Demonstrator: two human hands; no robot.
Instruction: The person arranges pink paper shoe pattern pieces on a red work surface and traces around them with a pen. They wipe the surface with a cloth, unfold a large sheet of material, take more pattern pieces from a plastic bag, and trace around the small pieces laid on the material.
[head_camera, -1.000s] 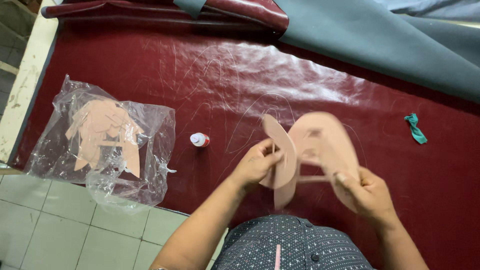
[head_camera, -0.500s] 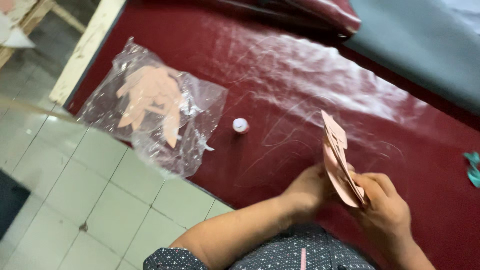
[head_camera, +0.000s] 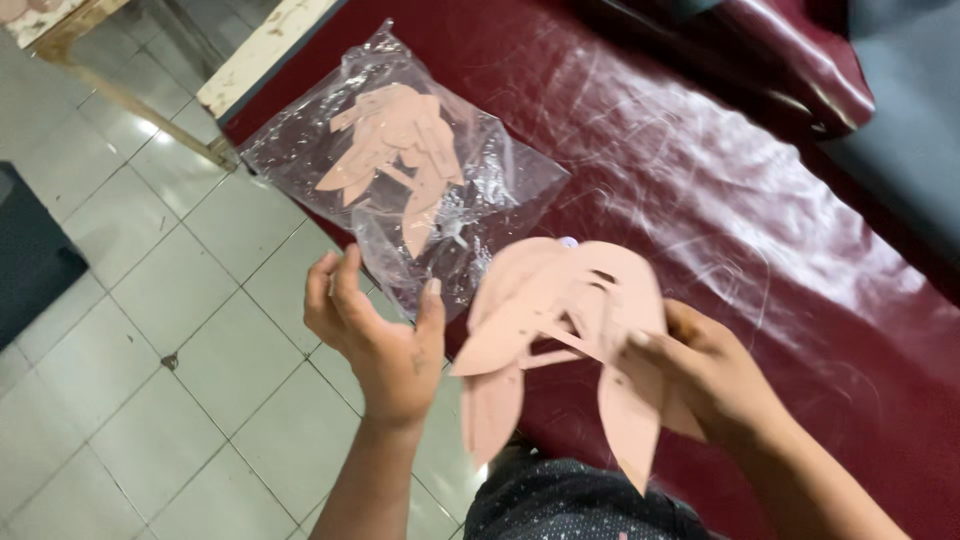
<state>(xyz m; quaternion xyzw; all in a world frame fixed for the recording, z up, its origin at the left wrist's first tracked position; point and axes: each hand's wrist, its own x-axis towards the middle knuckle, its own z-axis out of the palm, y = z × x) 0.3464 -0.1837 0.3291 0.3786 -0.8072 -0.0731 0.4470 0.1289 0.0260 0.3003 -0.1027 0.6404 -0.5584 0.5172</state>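
My right hand (head_camera: 715, 375) grips a fanned stack of pale pink cut-out pieces (head_camera: 560, 320), petal or sole shaped, held over the near edge of the dark red table (head_camera: 720, 190). My left hand (head_camera: 375, 335) is open, fingers spread, palm up, just left of the pieces and touching nothing. It hovers near the lower corner of a clear plastic bag (head_camera: 410, 160) that lies on the table edge with more pink pieces inside.
A small white cap or spool (head_camera: 568, 242) peeks out behind the held pieces. Grey-blue fabric (head_camera: 900, 130) lies at the far right of the table. Grey tiled floor (head_camera: 150, 380) and a wooden frame leg (head_camera: 130, 100) are at left.
My left hand has let go of the pink pieces and opened to the left. The pieces now fan out in my right hand alone. The view has swung left, toward the bag and floor.
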